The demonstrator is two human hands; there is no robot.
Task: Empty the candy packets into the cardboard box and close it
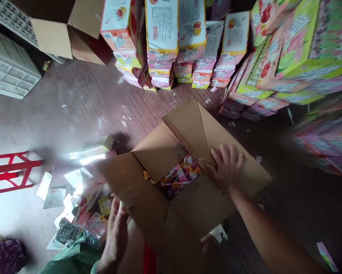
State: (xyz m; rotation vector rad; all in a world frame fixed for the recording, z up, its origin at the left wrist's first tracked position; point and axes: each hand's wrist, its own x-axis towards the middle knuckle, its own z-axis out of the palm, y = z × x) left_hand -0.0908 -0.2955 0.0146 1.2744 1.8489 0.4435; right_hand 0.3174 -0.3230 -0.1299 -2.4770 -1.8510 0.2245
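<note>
An open cardboard box (148,152) with its flaps spread out sits in the middle, in front of me. Small wrapped candies (182,173) in purple, pink and orange lie inside it, with a few orange ones by the left flap. My right hand (226,165) rests flat on the right flap, fingers spread. At the edge of the left flap is my left hand (119,220), its thumb and fingers closed on the cardboard; part of its fingers is hidden.
Stacks of printed candy boxes (162,34) stand along the back, more (296,64) at the right. Another open carton (51,36) and a pale plastic crate (11,62) are at upper left. Crumpled packaging (85,213) lies left, near a red metal frame (13,171).
</note>
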